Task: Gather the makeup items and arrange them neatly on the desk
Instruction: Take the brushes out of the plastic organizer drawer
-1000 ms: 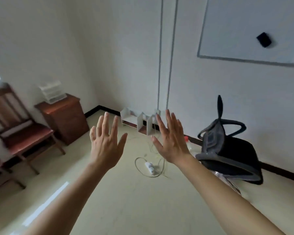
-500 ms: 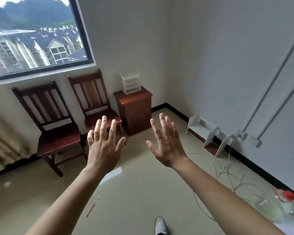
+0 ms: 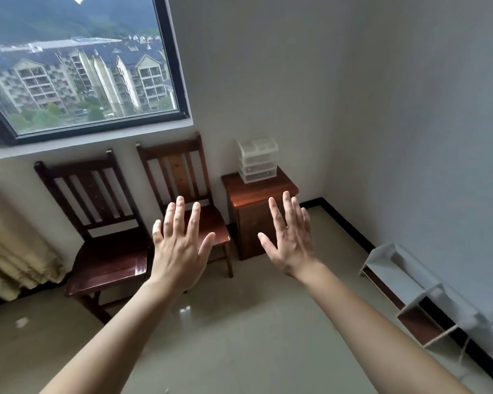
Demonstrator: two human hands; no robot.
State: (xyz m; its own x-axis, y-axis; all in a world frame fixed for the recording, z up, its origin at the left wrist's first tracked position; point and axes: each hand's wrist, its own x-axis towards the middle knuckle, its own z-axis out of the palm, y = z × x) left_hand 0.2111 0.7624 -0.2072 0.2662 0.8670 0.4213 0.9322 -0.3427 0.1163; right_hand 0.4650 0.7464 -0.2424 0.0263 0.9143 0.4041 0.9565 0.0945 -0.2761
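Note:
My left hand (image 3: 180,245) and my right hand (image 3: 289,237) are stretched out in front of me in mid-air, fingers straight and spread, backs toward me, holding nothing. Beyond them a clear plastic drawer organiser (image 3: 257,160) stands on a small dark wooden cabinet (image 3: 256,211) in the room's corner. No makeup items and no desk are in view.
Two dark wooden chairs (image 3: 106,223) (image 3: 188,194) stand under a window (image 3: 77,66) against the far wall. A white shelf unit (image 3: 404,291) lies on the floor along the right wall. A beige curtain (image 3: 9,251) hangs at the left. Tiled floor (image 3: 239,336) spreads below.
The view has swung left, from the office chair and whiteboard wall to the window, chairs and cabinet. Both hands stay raised and spread the same way.

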